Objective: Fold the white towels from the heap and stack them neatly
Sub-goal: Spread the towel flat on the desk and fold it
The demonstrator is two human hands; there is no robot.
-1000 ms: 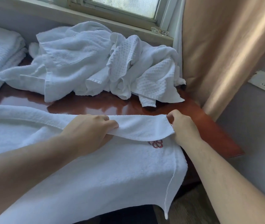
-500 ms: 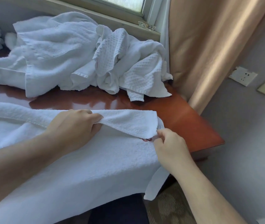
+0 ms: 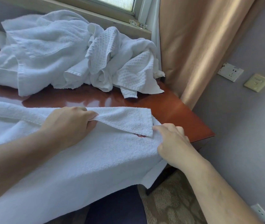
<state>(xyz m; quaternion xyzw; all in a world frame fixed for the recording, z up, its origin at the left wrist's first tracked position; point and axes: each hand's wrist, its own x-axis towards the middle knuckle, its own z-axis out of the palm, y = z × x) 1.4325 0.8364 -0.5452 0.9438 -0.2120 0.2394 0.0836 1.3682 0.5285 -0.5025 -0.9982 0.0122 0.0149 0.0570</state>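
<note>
Head view. Glossy reddish-brown table (image 3: pixel 169 107) below a window sill (image 3: pixel 96 12), occupying the left and centre of the frame; a tan curtain (image 3: pixel 193 46) hangs at upper right, against a grey wall carrying a white socket (image 3: pixel 230 72) and a cream switch plate (image 3: pixel 256 82). Patterned carpet (image 3: pixel 169 207) shows at lower right.

Heap (image 3: pixel 64 50) of unfolded white towels: upper left to upper centre, on the far part of the table against the sill, with plain terry pieces to the left and waffle-textured pieces to the right.

Towel (image 3: pixel 80 162): spread flat across the near part of the table, well apart from the heap, with bare table between them. Its near edge and right corner hang over the table's front. Its far edge is turned over toward the viewer as a narrow flap (image 3: pixel 128 121), which partly covers a small red embroidered mark (image 3: pixel 139 135).

Left hand (image 3: pixel 70 125): centre left, fingers curled, pinching the near edge of the flap between thumb and fingertips, with the wrist resting on the towel.

Right hand (image 3: pixel 172 143): centre right, at the towel's right edge, fingers curled. The forefinger tip touches the flap's lower right corner, and cloth is gathered between forefinger and thumb.
</note>
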